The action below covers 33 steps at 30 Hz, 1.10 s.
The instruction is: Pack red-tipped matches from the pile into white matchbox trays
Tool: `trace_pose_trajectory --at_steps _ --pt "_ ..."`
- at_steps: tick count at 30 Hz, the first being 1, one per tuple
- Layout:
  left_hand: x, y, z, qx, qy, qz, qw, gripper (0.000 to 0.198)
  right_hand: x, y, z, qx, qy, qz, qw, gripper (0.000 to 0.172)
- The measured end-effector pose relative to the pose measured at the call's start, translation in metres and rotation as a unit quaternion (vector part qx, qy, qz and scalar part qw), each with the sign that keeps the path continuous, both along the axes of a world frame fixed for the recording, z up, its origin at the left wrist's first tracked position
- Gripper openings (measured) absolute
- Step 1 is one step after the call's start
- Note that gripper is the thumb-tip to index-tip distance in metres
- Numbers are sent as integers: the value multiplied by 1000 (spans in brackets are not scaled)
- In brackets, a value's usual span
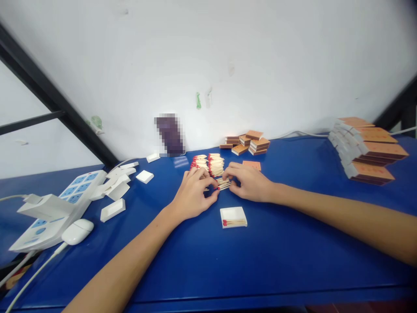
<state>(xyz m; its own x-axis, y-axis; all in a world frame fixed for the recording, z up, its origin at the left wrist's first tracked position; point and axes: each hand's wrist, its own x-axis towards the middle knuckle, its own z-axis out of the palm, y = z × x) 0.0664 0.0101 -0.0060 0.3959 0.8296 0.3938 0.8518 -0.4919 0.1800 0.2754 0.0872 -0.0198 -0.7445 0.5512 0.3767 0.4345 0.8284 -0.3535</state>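
Note:
My left hand [195,193] and my right hand [249,182] meet over a small bunch of matches [224,184] on the blue table. The left thumb and forefinger close in at the red heads, while the right fingertips pinch the pale stick ends. Part of the bunch is hidden by the fingers. Just behind my hands lie two heaps of matches, a left heap [199,162] and a right heap [215,164]. A white matchbox tray [233,214] rests nearer to me, with a few matches along its front side. An orange matchbox sleeve [252,165] lies behind my right hand.
Closed matchboxes [257,144] are piled by the wall, and a taller stack of matchboxes [374,150] stands at the right. Several white trays [113,210] lie at the left beside a power strip [76,191] and a white earphone case [78,231]. A blurred dark phone-like object [171,134] leans on the wall.

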Motion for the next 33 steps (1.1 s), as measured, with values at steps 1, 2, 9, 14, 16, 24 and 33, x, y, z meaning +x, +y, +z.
trace_pose_trajectory --at_steps 1,2,9,14,16,24,33 --pt "0 0 0 0 1 -2 1000 10 0 -1 1 -3 -2 3 1000 24" --pt "0 0 0 0 0 -3 1000 10 0 -1 1 -6 -5 6 1000 24" --pt "-2 1 -2 -2 -13 -14 1000 9 2 -3 3 -12 -3 44 999 21" --pt "-2 1 -1 -4 -10 -15 1000 10 2 -5 4 -6 4 54 998 13" --pt "-2 1 0 -3 -9 -14 1000 12 2 -6 4 -9 7 51 999 10" --pt "-2 0 1 7 -6 -5 1000 16 1 -5 6 -24 6 46 999 8" --pt "-5 3 -3 -4 -3 -30 1000 29 2 -6 6 -21 1 56 998 9"
